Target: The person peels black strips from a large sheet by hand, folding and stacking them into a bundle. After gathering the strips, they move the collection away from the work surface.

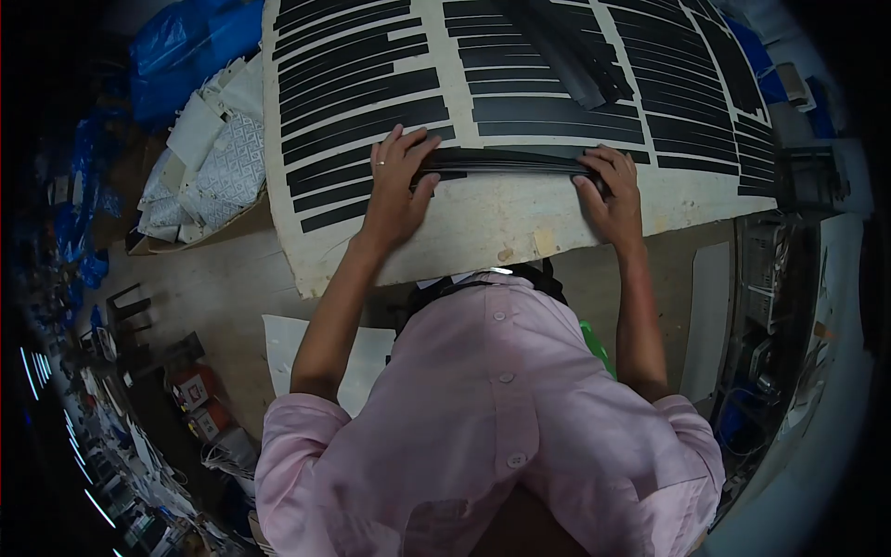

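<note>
A narrow stack of black strips [506, 161] lies crosswise on the pale board, near its front edge. My left hand [399, 186], with a ring on one finger, is at the stack's left end, its thumb in front and fingers behind. Around the right end, my right hand [613, 195] curls its fingers and thumb. Just beyond the stack, a wide black strip [557, 119] lies flat. A loose bundle of black strips [575, 65] rests at an angle across the rows farther back.
Rows of black strips [357, 79] cover much of the pale board [445, 223]. To the left are a box of white patterned pieces [218, 139] and blue plastic bags [195, 37]. Shelving [766, 260] stands at the right.
</note>
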A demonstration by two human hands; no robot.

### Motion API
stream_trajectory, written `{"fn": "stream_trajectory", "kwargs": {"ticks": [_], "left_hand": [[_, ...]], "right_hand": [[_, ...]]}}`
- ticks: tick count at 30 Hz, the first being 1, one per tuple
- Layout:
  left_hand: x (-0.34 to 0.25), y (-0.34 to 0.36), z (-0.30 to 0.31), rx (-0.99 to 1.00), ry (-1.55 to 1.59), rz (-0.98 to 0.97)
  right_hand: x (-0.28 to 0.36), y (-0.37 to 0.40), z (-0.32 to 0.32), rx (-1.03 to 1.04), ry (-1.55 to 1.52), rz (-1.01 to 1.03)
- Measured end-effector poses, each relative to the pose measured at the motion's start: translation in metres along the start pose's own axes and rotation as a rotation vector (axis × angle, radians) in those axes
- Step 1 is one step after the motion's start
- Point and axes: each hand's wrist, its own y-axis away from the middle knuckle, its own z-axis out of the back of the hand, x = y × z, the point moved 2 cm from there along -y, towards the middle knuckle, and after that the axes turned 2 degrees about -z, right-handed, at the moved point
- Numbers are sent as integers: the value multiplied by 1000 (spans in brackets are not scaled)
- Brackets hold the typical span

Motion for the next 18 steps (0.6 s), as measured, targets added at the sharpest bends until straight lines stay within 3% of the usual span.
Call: {"fn": "stream_trajectory", "kwargs": {"ticks": [2, 4, 8, 11, 18], "left_hand": [[2, 0, -1, -18, 209, 108], [1, 0, 0, 23, 247, 86], [-2, -5, -7, 83, 216, -1], [7, -1, -1, 208, 193, 87], [-16, 5, -4, -4, 186, 109]], "right_hand": [[-3, 1, 3, 14, -113, -103], [-9, 2, 7, 30, -228, -210], [-10, -8, 15, 125, -125, -60], [-29, -1, 22, 149, -33, 37], [-24, -3, 27, 139, -105, 11]]}}
